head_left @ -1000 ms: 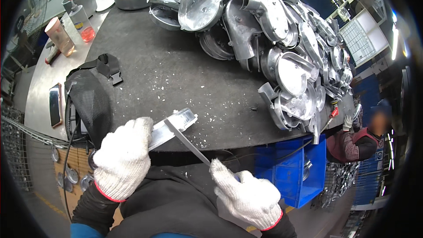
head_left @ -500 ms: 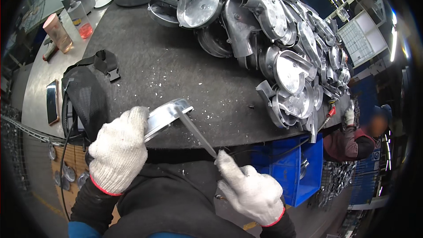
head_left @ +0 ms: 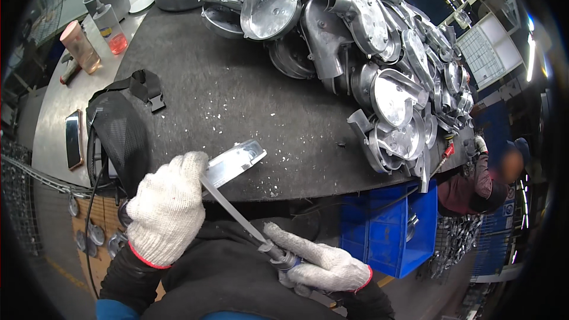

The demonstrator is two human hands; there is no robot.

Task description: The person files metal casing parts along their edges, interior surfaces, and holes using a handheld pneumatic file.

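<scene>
Right of the bag [head_left: 121,133], my gloved left hand [head_left: 169,210] grips a metal part [head_left: 234,165] by one end, fingers closed around it, its free end jutting away from the bag above the table [head_left: 178,136]. My right hand [head_left: 326,264], farther right of the bag, grasps the handle [head_left: 284,259] of a flat blade [head_left: 237,213], one finger stretched out; the others are partly hidden. Half a second ago the blade crossed the part's free end; now its tip sits by my left fingers, and more handle shows. Whether it touches metal, I cannot tell. I read this as the work shifting along the part, which remains in my hold. Pale flecks [head_left: 220,115] lie between the bag and a pile of castings [head_left: 385,95] well right of it.
</scene>
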